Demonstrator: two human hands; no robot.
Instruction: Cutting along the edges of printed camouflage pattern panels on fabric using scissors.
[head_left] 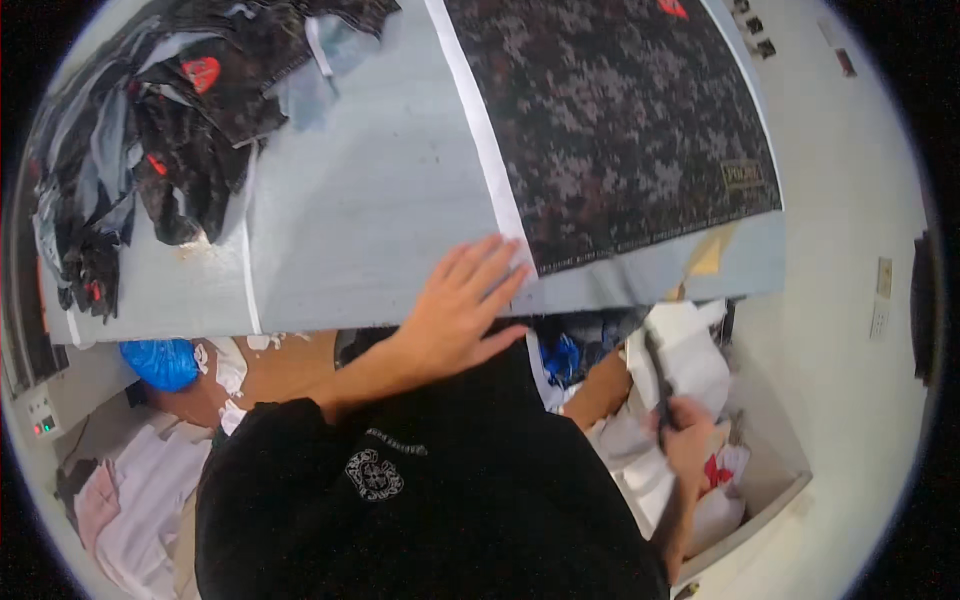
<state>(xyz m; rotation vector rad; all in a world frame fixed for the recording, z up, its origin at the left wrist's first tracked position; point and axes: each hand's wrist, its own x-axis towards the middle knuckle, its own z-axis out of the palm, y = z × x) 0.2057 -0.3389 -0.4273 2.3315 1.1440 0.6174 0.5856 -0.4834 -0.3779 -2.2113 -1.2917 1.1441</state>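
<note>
My left hand [462,300] lies palm down with fingers spread at the table's front edge. Its fingertips touch a white strip [477,130] that borders a dark camouflage-patterned fabric panel [620,120]. The panel lies flat, its lower edge running just above and right of the fingers. Lower right, away from the tabletop, my right hand [688,432] is closed around a long, narrow dark tool [657,368] pointing up toward the table. Motion blurs this tool, so its exact kind cannot be made out. Near the panel's lower right corner is a blurred yellowish piece [706,258].
Crumpled dark camouflage fabric scraps [190,130] cover the table's left side. Beneath the right edge stands a box [790,490] holding white crumpled material [685,350]. A blue plastic bag [162,363] sits below left, above white and pink cloth [140,490].
</note>
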